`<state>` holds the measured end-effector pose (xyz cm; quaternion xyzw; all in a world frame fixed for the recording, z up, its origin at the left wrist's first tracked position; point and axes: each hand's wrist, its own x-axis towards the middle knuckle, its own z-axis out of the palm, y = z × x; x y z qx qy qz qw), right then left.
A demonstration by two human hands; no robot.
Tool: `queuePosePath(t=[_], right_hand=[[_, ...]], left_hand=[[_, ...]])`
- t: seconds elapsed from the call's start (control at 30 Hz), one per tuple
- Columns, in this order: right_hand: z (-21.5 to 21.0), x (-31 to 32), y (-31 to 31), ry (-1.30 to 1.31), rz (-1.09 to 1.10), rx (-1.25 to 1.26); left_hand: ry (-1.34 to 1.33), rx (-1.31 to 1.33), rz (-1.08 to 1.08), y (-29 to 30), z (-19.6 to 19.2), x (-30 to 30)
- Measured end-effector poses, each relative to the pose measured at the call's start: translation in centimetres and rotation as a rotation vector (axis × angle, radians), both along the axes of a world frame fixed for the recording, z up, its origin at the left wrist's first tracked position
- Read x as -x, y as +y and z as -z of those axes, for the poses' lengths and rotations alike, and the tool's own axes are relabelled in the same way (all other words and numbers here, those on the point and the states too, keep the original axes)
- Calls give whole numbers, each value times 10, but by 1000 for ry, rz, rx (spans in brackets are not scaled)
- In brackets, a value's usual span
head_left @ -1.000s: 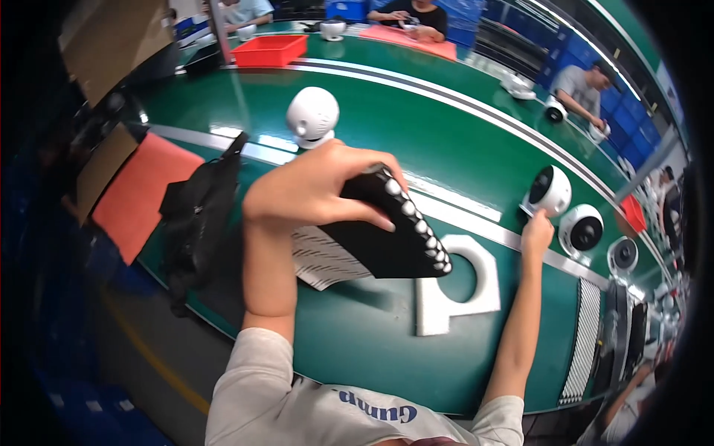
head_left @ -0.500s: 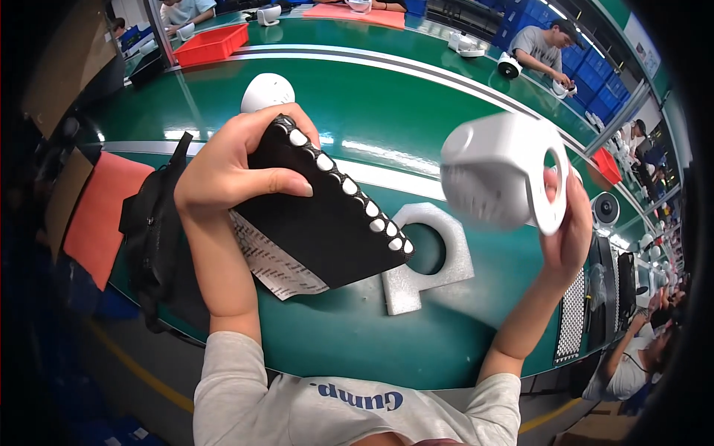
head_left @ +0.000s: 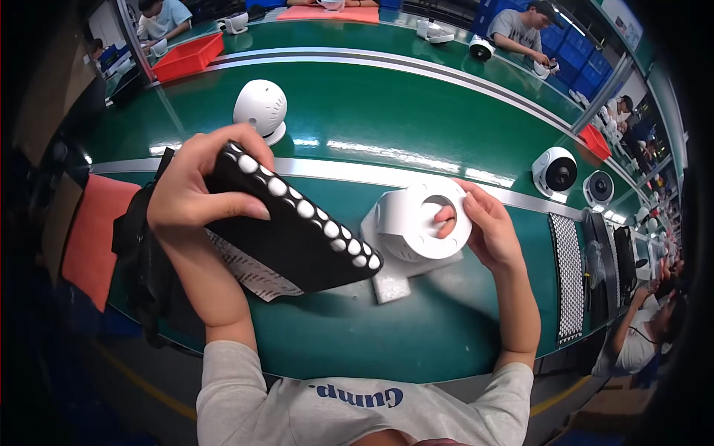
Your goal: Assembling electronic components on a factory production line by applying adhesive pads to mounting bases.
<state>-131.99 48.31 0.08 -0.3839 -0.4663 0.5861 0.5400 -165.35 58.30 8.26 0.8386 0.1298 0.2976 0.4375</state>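
My left hand [head_left: 204,182] is closed around a black, flat panel [head_left: 286,241] held tilted, with several white round dots along its upper edge. Printed white paper [head_left: 253,271] shows beneath the panel. In my right hand [head_left: 487,227] is a white plastic housing [head_left: 398,230] with a round opening facing up. A fingertip shows through that opening, with the thumb against the rim. Under the housing, partly hidden, lies a white foam block [head_left: 392,288] on the green tabletop; I cannot tell whether the two touch.
A white rounded device [head_left: 260,108] stands beyond my left hand. Two white devices with dark round fronts [head_left: 556,172] stand to the right, near a dotted strip [head_left: 567,279]. A black bag [head_left: 137,260] and an orange sheet [head_left: 93,230] lie left. Co-workers [head_left: 520,33] sit across the bench.
My right hand has brought the housing down and left over the foam block, turning its opening upward. My left hand and the panel have shifted slightly left in view.
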Motion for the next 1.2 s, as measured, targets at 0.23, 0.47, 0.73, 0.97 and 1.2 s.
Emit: queuePosePath(t=[0.23,0.47,0.73,0.97,1.2], right_hand=[[-7,6,-1,-364,82,30],[-60,69,-16,-1107,344,-532],[-59,93,4,-898,254,-608],[-59,95,10,-944,242,-618],[-49,108,19,-1028,370,-794]], left_hand=[[185,-80,92,7,15,-30],[101,52,-154,-9,21,-42],[-46,202,-285,-18,14,-42],[-43,128,-250,-17,20,-44],[53,99,-300,-14,25,-42]])
